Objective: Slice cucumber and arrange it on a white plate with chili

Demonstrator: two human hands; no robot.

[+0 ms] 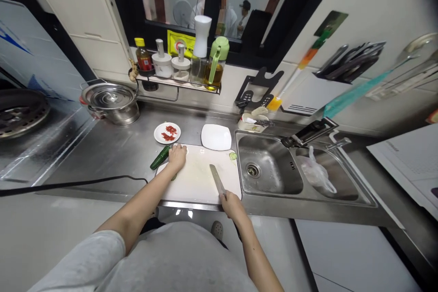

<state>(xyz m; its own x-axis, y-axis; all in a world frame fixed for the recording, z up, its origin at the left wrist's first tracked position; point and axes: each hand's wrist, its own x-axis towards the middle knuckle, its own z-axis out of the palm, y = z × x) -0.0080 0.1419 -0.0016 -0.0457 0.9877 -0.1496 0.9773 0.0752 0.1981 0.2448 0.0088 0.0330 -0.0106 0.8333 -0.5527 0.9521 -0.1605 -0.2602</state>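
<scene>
My right hand (232, 205) grips the handle of a kitchen knife (216, 178), whose blade points away from me over the white cutting board (195, 191). Near the board's far left corner is my left hand (178, 157), its fingers bent down and close together; whatever lies under them is hidden. A dark green cucumber (160, 157) rests at the board's left edge, beside that hand. Part of a small green piece (174, 176) shows by my left wrist. Pale green cucumber slices (233, 156) lie at the board's far right corner.
Behind the board are a plate of chopped red pieces (169, 133) and a white plate (216, 137). A steel sink (270, 182) adjoins on the right. A lidded pot (114, 100) stands left, and a rack (178, 84) holds bottles and jars. A black cable (85, 182) crosses the counter.
</scene>
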